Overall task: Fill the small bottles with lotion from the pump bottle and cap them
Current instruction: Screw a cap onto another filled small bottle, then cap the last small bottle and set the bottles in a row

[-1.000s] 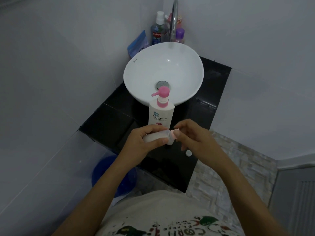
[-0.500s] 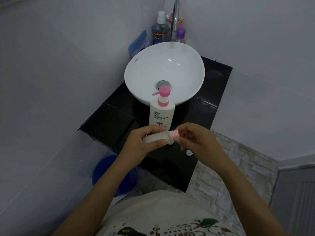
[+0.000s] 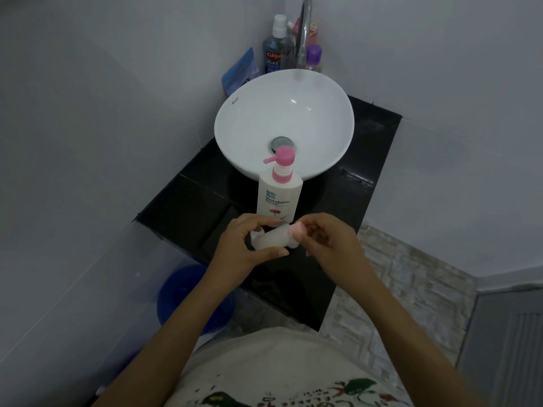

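A white pump bottle (image 3: 279,198) with a pink pump head stands on the black counter (image 3: 191,198), just in front of the basin. Below it, my left hand (image 3: 249,248) grips a small translucent white bottle (image 3: 271,237) lying sideways above the counter. My right hand (image 3: 326,239) pinches the pale pink cap (image 3: 295,230) at the bottle's right end. Whether the cap is fully seated cannot be told. My right hand hides the counter beneath it.
A white bowl basin (image 3: 249,118) sits on the counter with a chrome tap (image 3: 304,30) behind it. Mouthwash (image 3: 274,51), a purple-capped bottle (image 3: 313,57) and a blue pouch (image 3: 239,71) stand in the corner. A blue bucket (image 3: 182,295) sits on the floor at the left.
Both hands and the small bottle have stayed in about the same place. The small white piece seen on the counter below my right hand earlier is now out of sight.
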`<action>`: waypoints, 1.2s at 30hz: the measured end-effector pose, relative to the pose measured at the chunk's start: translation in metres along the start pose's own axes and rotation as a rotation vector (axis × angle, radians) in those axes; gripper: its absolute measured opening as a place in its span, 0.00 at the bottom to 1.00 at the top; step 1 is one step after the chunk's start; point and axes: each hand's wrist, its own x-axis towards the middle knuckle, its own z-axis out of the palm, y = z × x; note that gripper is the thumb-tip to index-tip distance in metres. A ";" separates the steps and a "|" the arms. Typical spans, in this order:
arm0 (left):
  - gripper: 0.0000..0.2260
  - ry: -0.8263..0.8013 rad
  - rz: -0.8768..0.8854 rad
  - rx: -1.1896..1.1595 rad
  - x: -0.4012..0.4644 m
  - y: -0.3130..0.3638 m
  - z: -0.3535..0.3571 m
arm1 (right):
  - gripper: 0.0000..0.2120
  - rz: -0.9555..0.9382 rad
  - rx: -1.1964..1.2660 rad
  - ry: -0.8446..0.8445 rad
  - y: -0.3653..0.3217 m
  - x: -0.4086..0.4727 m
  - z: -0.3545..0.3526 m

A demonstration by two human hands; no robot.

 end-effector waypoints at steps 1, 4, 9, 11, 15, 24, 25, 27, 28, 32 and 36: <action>0.21 0.032 -0.011 -0.003 0.001 -0.002 -0.003 | 0.08 -0.044 -0.125 0.003 0.003 0.004 0.002; 0.18 0.129 -0.099 -0.051 0.003 -0.015 -0.014 | 0.10 -0.135 -0.431 -0.025 0.014 0.019 0.011; 0.15 0.162 -0.164 0.015 0.004 -0.050 -0.025 | 0.14 -0.169 -0.695 -0.144 0.031 0.041 0.030; 0.16 0.139 -0.210 0.036 0.006 -0.063 -0.025 | 0.15 -0.178 -0.758 -0.188 0.037 0.048 0.038; 0.18 0.070 -0.225 0.075 0.017 -0.080 -0.017 | 0.13 -0.182 -0.843 -0.235 0.048 0.057 0.052; 0.24 -0.001 -0.202 0.159 0.047 -0.094 0.002 | 0.10 -0.247 -0.872 -0.171 0.056 0.059 0.059; 0.25 -0.011 -0.206 0.163 0.048 -0.095 0.003 | 0.12 -0.234 -0.852 -0.171 0.055 0.059 0.057; 0.24 -0.022 -0.204 0.166 0.051 -0.096 0.006 | 0.16 -0.201 -0.795 -0.142 0.054 0.056 0.050; 0.22 -0.025 -0.199 0.168 0.052 -0.097 0.007 | 0.17 -0.178 -0.759 -0.116 0.054 0.054 0.045; 0.17 -0.031 -0.201 0.170 0.054 -0.099 0.010 | 0.18 -0.068 -0.632 0.031 0.063 0.040 0.024; 0.15 -0.001 -0.203 0.145 0.052 -0.102 0.010 | 0.17 0.073 -0.590 0.061 0.085 0.027 0.005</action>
